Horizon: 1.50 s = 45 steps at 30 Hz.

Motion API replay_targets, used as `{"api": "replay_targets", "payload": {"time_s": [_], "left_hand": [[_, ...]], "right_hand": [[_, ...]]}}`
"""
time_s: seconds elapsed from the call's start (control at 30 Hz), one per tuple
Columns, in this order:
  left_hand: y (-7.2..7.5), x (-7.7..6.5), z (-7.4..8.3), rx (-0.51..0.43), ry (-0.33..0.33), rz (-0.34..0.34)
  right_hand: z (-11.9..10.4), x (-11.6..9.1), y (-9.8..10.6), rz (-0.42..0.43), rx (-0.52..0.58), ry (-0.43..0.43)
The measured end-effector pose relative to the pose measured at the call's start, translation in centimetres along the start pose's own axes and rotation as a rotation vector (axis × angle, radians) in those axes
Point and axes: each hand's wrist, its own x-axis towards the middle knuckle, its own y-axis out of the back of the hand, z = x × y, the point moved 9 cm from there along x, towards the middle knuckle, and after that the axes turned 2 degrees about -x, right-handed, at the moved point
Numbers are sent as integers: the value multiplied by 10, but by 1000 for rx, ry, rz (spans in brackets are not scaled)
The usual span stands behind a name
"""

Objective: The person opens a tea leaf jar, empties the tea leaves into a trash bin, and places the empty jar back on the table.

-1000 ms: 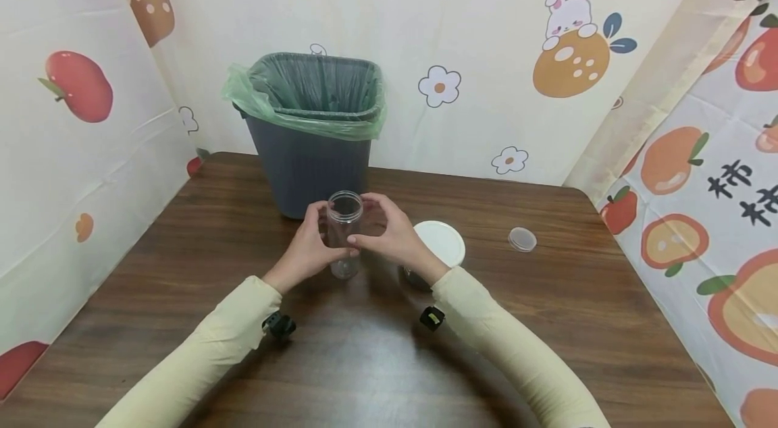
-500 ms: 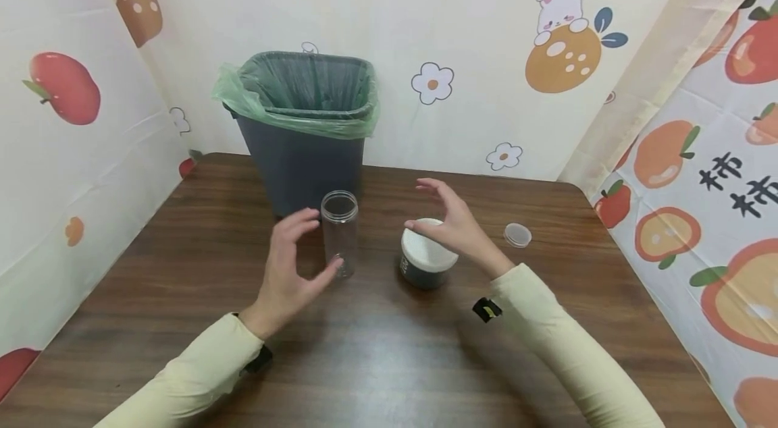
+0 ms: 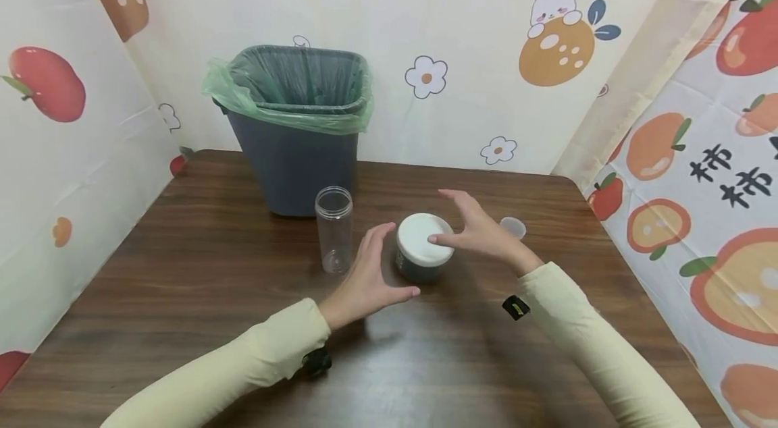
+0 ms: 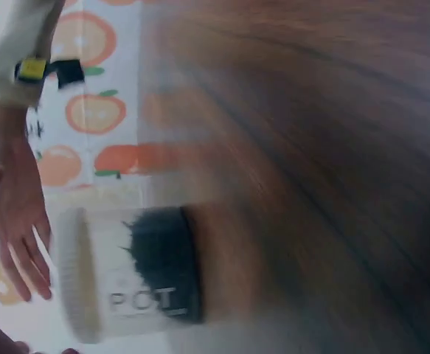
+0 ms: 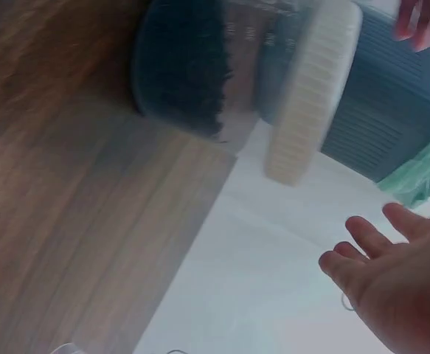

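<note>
A squat jar (image 3: pixel 419 271) with a white screw lid (image 3: pixel 416 232) stands upright on the table between my hands. Its clear wall shows dark contents and the letters "POT" in the left wrist view, where the jar (image 4: pixel 152 273) is a little blurred. My left hand (image 3: pixel 367 283) is to the jar's near left, thumb and fingers spread apart in a wide curve. To its right is my right hand (image 3: pixel 480 232), also spread, its thumb overlapping the lid in the head view. Both hands hold nothing. Left of the jar stands a tall clear bottle (image 3: pixel 334 232) with no cap.
A dark bin (image 3: pixel 292 165) lined with a green bag stands at the back left of the wooden table (image 3: pixel 182 293). Behind my right hand lies a small clear lid (image 3: pixel 514 225), partly hidden. Printed curtains border the table's back and sides.
Both hands have let go of the clear bottle, which stays standing. The right hand has moved right, past the jar; the left followed rightward to the jar's near left side.
</note>
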Motion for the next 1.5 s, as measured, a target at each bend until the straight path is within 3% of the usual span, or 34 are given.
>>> {"api": "replay_targets", "payload": {"time_s": [0.1, 0.23, 0.37, 0.5, 0.63, 0.8, 1.0, 1.23, 1.5], "left_hand": [[-11, 9, -25, 13, 147, -15], [-23, 17, -52, 29, 249, -29], [-37, 24, -71, -6, 302, -39], [-49, 30, -77, -47, 301, -33], [-57, 37, -76, -80, 267, -13], [-62, 42, -72, -192, 223, 23], [-63, 45, -71, -277, 225, 61], [-59, 45, -66, -257, 191, 79], [-28, 35, -32, -108, 114, 72]], "right_hand": [[2, 1, -13, -38, -31, 42], [2, 2, -29, -46, -54, 97], [0, 3, -40, -45, -68, 107], [1, 2, -45, -35, -85, 88], [0, 3, -48, -12, -126, 88], [-4, 6, -49, 48, -241, 128], [-4, 8, -48, 134, -289, 166], [-4, 2, -41, 200, -187, 165], [-39, -12, -22, 284, -105, 245]]}}
